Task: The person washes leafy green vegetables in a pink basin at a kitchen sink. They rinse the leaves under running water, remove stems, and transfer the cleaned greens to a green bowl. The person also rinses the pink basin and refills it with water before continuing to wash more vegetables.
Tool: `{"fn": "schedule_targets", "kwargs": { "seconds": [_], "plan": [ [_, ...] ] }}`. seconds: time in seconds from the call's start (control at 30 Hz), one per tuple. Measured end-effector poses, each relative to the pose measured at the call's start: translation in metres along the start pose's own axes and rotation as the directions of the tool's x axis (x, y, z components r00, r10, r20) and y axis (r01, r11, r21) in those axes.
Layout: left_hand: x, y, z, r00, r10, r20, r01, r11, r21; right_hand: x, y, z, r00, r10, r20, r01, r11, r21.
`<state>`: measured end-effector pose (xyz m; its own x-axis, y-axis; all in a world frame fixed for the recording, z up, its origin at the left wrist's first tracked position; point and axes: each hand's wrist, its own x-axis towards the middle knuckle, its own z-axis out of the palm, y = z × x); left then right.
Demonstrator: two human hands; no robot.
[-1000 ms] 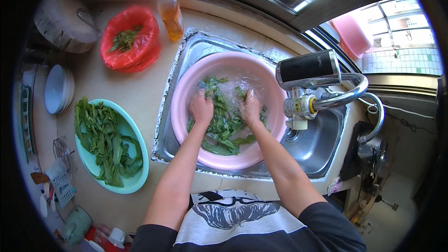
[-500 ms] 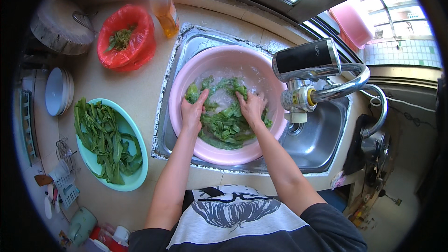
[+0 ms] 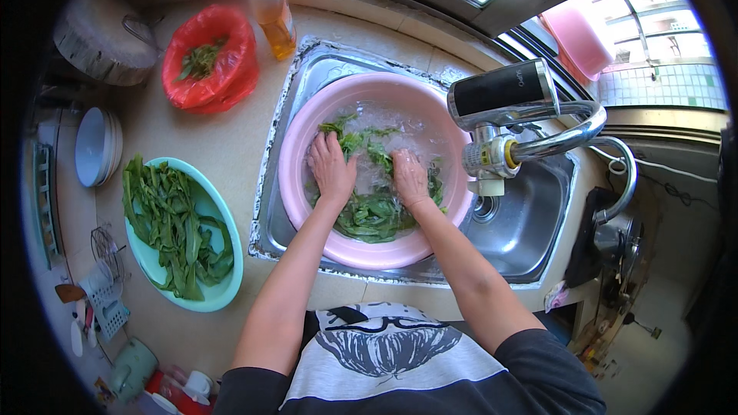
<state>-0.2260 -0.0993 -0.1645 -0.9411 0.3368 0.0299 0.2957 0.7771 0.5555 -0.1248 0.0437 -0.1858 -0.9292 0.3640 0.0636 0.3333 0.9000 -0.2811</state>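
Observation:
A pink basin (image 3: 347, 255) of water stands in the left bowl of the steel sink (image 3: 270, 215). Leafy greens (image 3: 374, 219) float and lie in it, the thickest clump toward my side. Palm down, my left hand (image 3: 333, 171) is open on the greens at the basin's left, fingers spread. My right hand (image 3: 410, 177) dips into the water at the right, touching greens; its fingers look apart, though the tips are partly hidden by ripples. The water is stirred and bubbly around both hands.
Right of the basin, a tap (image 3: 503, 104) with a black body overhangs its rim. More greens (image 3: 173, 234) fill a mint-green basin (image 3: 223, 292) on the left counter. Behind are a red plastic bag (image 3: 238, 81) holding scraps, an amber bottle (image 3: 273, 19) and stacked bowls (image 3: 94, 150).
My left hand has turned palm down and spread its fingers, shifting slightly right. My right hand has flattened into the water. The greens between them have drifted and the near clump has spread.

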Motion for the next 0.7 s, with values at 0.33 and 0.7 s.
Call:
{"fn": "schedule_targets", "kwargs": {
  "seconds": [0.33,0.7],
  "plan": [
    [0.006,-0.014,0.029,0.980,-0.009,0.199,-0.014,0.993,0.116,0.021,-0.005,0.007,0.967,0.118,0.224,-0.093,0.989,-0.118],
    [0.030,0.070,-0.146,0.941,0.164,0.295,0.247,0.261,-0.933,0.040,-0.077,-0.166,0.990,-0.139,-0.030,0.102,0.546,0.832]
  ]
}}
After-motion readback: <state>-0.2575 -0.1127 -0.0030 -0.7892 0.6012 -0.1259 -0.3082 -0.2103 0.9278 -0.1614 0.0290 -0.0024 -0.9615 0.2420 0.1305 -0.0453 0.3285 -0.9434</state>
